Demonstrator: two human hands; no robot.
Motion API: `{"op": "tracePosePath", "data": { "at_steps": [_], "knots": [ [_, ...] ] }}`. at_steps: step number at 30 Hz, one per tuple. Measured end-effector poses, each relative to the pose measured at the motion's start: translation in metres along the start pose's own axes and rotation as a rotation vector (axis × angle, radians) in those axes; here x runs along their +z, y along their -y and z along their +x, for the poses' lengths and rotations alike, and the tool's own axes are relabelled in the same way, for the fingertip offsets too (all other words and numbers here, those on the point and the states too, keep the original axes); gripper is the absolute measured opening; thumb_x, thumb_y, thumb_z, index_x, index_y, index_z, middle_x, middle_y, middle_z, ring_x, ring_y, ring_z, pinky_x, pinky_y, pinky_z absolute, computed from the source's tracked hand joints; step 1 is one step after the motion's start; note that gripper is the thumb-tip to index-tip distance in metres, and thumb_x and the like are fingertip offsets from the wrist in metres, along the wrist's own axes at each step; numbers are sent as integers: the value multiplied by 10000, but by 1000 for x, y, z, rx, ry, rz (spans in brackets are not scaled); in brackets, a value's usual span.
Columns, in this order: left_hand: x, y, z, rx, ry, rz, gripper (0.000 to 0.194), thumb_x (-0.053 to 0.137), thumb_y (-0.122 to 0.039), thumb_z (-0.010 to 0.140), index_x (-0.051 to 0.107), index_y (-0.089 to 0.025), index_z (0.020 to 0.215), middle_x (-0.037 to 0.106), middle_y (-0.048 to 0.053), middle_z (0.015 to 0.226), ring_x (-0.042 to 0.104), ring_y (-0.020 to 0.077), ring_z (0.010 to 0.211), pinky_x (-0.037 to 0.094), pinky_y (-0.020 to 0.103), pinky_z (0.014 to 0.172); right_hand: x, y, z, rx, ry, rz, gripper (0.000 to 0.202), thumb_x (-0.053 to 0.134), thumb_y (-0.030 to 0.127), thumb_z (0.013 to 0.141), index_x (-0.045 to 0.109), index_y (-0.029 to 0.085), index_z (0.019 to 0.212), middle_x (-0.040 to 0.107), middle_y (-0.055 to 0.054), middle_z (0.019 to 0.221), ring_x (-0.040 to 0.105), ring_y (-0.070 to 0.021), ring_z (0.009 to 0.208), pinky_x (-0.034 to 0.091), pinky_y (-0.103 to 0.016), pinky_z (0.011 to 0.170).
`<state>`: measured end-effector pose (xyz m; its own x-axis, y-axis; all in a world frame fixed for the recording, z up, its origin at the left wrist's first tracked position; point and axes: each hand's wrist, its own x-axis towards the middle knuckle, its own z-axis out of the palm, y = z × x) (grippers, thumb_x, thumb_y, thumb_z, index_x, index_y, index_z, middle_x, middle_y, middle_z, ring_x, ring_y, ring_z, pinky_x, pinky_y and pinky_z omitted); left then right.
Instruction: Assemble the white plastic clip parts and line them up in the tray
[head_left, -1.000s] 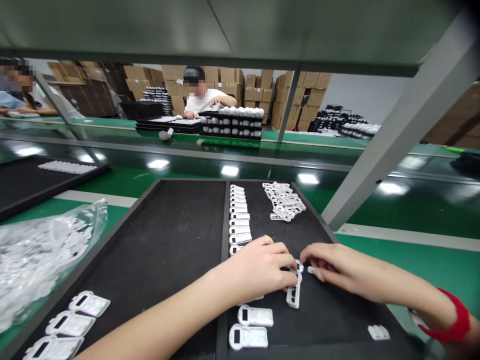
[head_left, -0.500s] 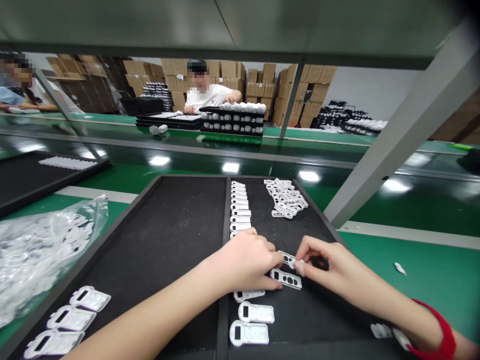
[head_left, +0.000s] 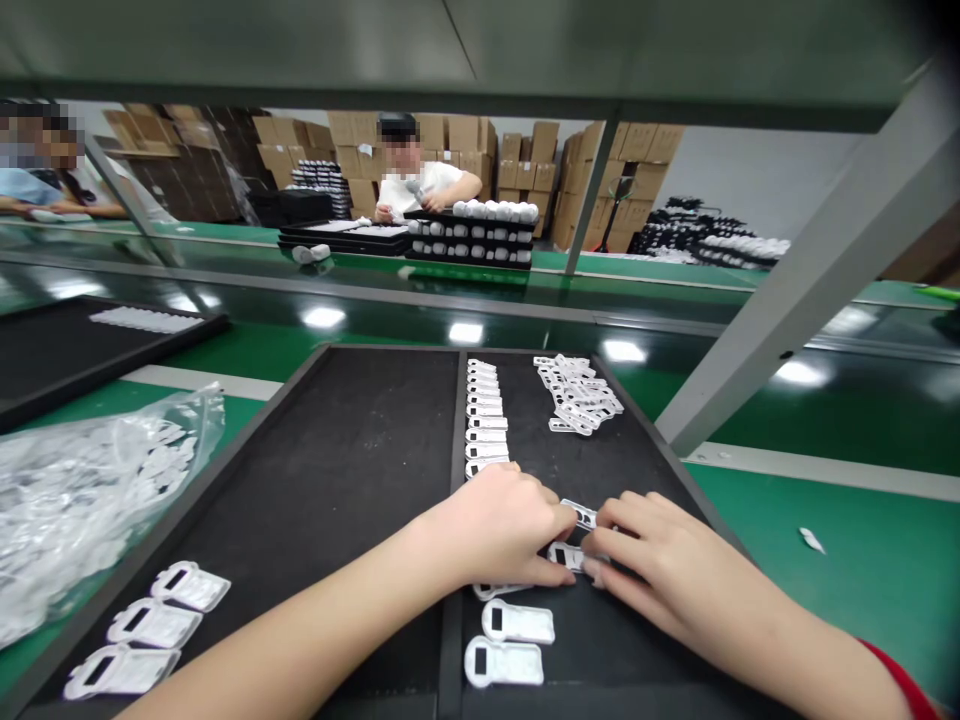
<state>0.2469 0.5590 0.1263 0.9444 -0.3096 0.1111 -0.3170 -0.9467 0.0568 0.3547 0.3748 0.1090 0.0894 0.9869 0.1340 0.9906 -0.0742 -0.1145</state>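
Observation:
Above the right half of a black divided tray (head_left: 360, 430), my left hand (head_left: 510, 525) has its fingers curled and thumb bent around the left part of a small white plastic casing (head_left: 564, 556) with a dark rectangular window. My right hand (head_left: 652, 550) closes on the casing's right end, covering part of it. Just above it lies a narrow white slotted plate (head_left: 579, 514), between the index fingers of both hands. Under my left wrist and hand a column of white casings (head_left: 517, 622) runs along the divider, partly hidden.
A heap of white slotted plates (head_left: 577, 395) lies at the tray's far right. Three white casings (head_left: 154, 622) sit at its near left. A clear bag of white parts (head_left: 90, 500) is left. A slanted metal post (head_left: 795, 260) stands right. A co-worker (head_left: 427, 185) sits across.
My right hand has moved from the slotted plate down onto the lower casing, its fingers now covering the casing's right part. My left hand stays nearly in place. The view has shifted slightly.

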Motion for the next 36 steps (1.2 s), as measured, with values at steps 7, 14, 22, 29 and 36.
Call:
{"op": "tracePosePath", "data": {
  "at_steps": [7,14,22,29,36],
  "knots": [
    [0,1,0,1,4,-15,311,733,-475,758,605,-193,787,688,-7,745,670,207,706,441,313,604,-2,0,-2,-119,-49,11,258,402,209,990,637,224,884,638,-16,828,539,-175,685,346,-326,643],
    [0,1,-1,0,1,-17,294,736,-452,755,600,-193,781,686,-8,747,667,208,708,439,315,599,-5,-1,-1,-166,-47,3,243,443,191,968,665,250,1047,673,-16,876,577,-169,685,358,-324,629],
    [1,1,-1,-1,8,-39,288,729,-441,766,591,-187,760,679,-6,733,663,210,687,460,318,621,-11,-6,-2,-79,132,114,268,479,176,956,634,290,1142,679,-22,1061,629,-188,862,434,-335,745],
    [2,2,0,-8,7,-34,302,725,-450,767,584,-183,757,682,1,737,664,200,683,450,295,605,-12,-3,-1,-101,53,9,219,476,205,951,653,266,1064,658,-43,953,588,-222,815,437,-371,689],
    [3,2,0,-9,-3,-31,275,719,-436,765,589,-195,779,673,-20,735,670,204,684,454,313,589,-16,-8,-1,-58,84,88,225,500,206,936,650,286,1084,630,-51,1029,603,-211,886,475,-354,747]
  ]
}}
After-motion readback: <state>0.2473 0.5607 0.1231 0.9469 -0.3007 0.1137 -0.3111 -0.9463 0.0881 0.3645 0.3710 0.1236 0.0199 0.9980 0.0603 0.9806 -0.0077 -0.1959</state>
